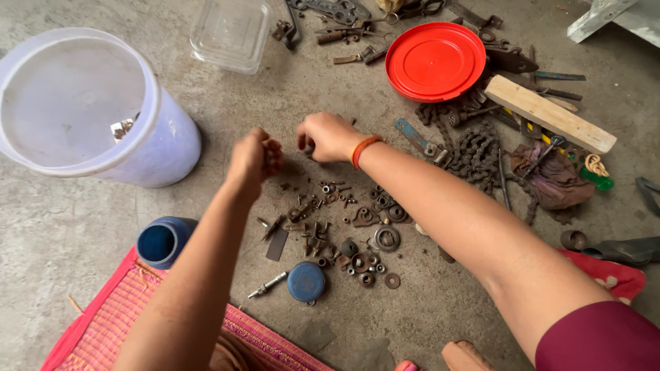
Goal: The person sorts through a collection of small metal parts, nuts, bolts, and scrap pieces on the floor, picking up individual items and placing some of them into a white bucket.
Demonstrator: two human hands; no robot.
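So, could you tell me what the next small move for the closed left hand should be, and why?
Probably carry the left hand over the white plastic bucket and open it there. The hand is fisted above the pile of rusty small parts, as if holding some, though nothing shows inside; the open bucket stands close to its left.

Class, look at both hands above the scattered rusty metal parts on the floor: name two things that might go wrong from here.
1. Both the left hand and right hand are bare among rusty nuts and washers, so a cut seems possible.
2. The open plastic bucket lies tipped on its side; it might roll.
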